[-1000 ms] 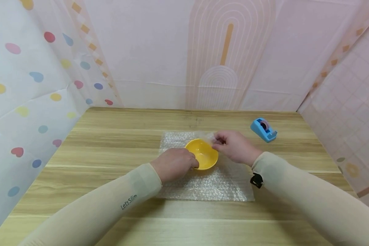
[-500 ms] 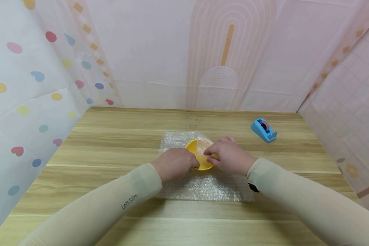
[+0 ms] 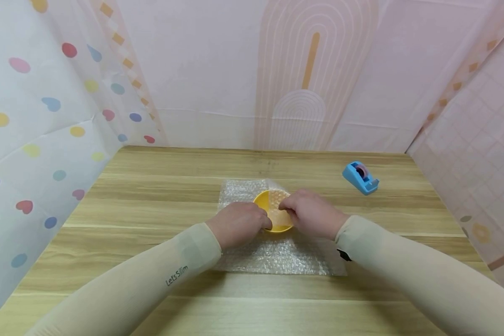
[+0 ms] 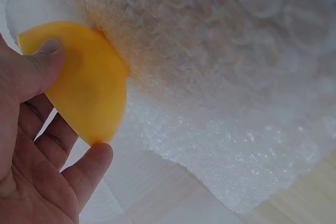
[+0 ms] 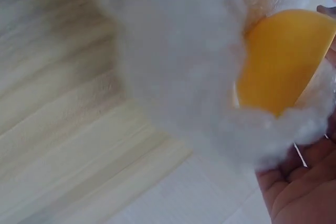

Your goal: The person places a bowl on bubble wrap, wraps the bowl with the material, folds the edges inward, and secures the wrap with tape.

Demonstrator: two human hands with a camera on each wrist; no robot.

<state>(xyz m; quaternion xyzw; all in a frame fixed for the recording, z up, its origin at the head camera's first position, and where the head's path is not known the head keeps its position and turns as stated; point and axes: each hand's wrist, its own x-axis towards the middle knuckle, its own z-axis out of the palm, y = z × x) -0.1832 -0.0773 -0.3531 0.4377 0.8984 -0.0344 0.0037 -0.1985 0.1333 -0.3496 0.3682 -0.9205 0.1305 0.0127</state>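
A yellow bowl (image 3: 262, 200) sits upright on a sheet of bubble wrap (image 3: 273, 254). My left hand (image 3: 239, 224) grips the bowl's left rim; in the left wrist view the thumb presses the outer wall of the bowl (image 4: 92, 85), fingers on the other side of the rim. A flap of the bubble wrap is folded up over the right rim and lies across the right half of the bowl's inside. My right hand (image 3: 315, 214) holds that flap with curled fingers inside the bowl. The right wrist view shows the wrap (image 5: 178, 61) bulging up beside the bowl (image 5: 283, 56).
A blue tape dispenser (image 3: 360, 178) with a roll of tape stands at the back right of the wooden table (image 3: 164, 186). Patterned sheets (image 3: 201, 70) hang behind the table and along both sides.
My right hand has brought the flap of bubble wrap from beyond the right rim leftward into the bowl, its fingers now more curled. The left hand and bowl have stayed in place.
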